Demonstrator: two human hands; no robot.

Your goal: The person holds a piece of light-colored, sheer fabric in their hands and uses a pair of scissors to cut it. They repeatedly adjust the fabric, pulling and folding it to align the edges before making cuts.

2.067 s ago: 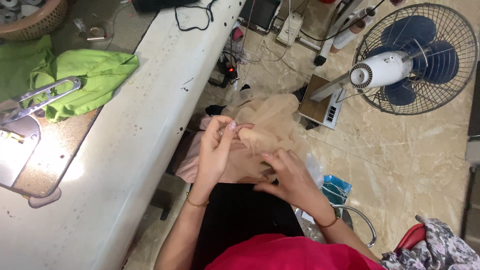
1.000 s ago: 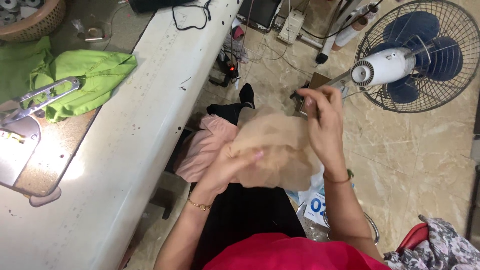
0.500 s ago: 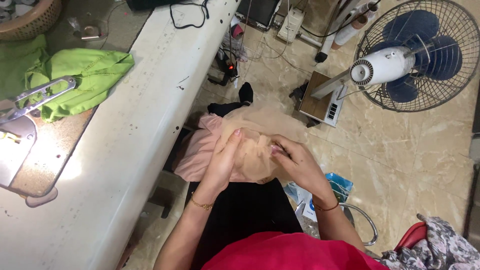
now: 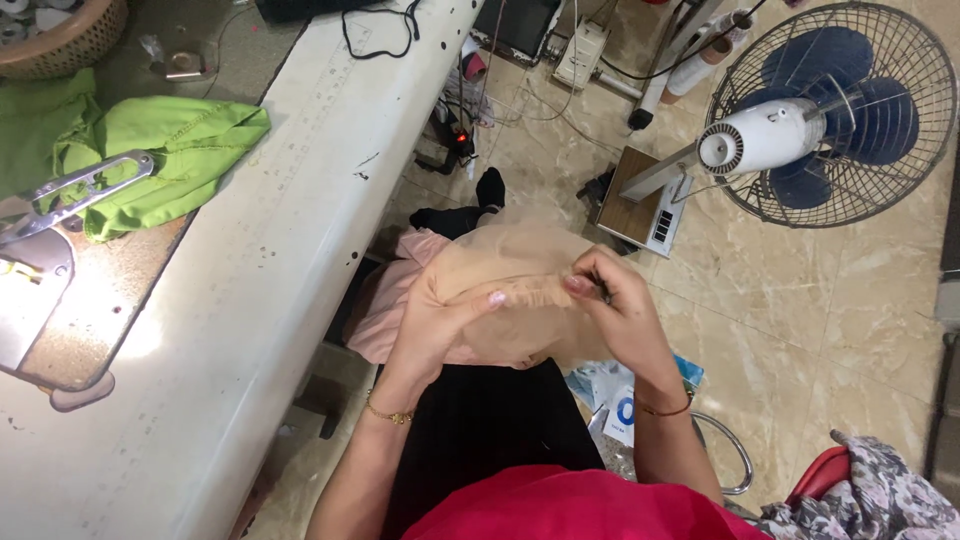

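So I've got both hands on the sheer beige fabric [image 4: 510,265] over my lap: left hand [image 4: 440,320] fingers pinching its gathered edge, right hand [image 4: 615,310] fingers pinched shut on it too.

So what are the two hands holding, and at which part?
Both hold the sheer beige mesh fabric over the lap: the left hand grips its left side, the right hand pinches its gathered edge at the right.

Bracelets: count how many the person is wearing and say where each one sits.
2. One bracelet is a thin gold chain on the left wrist; the other bracelet is a thin band on the right wrist. Both hands hold the beige mesh fabric.
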